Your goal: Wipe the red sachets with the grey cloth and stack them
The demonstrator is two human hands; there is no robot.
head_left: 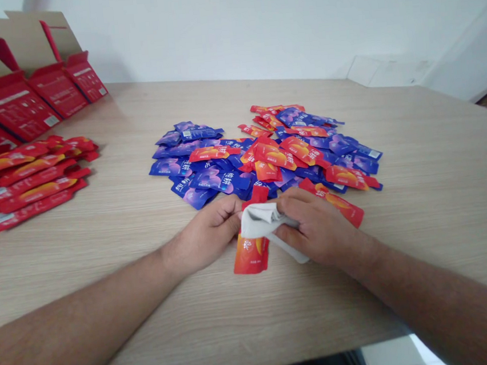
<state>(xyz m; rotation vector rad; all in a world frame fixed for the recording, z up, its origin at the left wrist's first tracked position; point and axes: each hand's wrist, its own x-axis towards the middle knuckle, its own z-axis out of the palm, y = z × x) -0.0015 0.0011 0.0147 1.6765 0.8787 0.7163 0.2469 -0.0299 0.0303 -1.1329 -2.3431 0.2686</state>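
Between my hands, near the table's front, is a red and orange sachet [250, 256] with a folded white cloth [256, 222] draped across its middle. My left hand [213, 228] pinches the sachet's left edge, fingers closed. The cloth is gripped in my right hand [316, 224], which presses it against the sachet's front; some of those fingertips are hidden by the cloth. Just beyond my hands lies a mixed pile of blue-purple sachets [221, 179] and red-orange sachets [273, 155]. One loose red sachet [343, 206] lies right behind my right hand.
Neatly layered red sachets [36, 179] lie at the left. Behind them stand several red cardboard boxes [16, 104] with raised flaps. A white wall [220, 30] borders the back of the wooden table [163, 328], and a flat white panel [388, 70] sits at the back right.
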